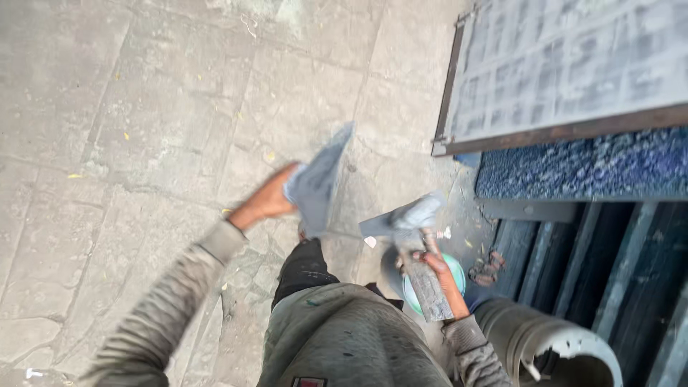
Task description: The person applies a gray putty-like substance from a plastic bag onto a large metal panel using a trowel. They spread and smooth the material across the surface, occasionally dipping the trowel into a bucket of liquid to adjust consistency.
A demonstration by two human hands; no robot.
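The left hand (pixel 274 198) grips 1 grey flat plastering board (pixel 318 183), its fingers closed on the edge at 9 o'clock. At 4 o'clock from it, the right hand (pixel 438 271) is wrapped around the handle of a trowel (pixel 403 219) loaded with grey mortar, above a green bucket (pixel 456 269) on the stone paving (pixel 107 143).

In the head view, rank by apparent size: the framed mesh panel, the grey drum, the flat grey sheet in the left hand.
1. Framed mesh panel, largest.
2. Grey drum, though cut off by the picture's edge.
3. Flat grey sheet in the left hand, blurred.
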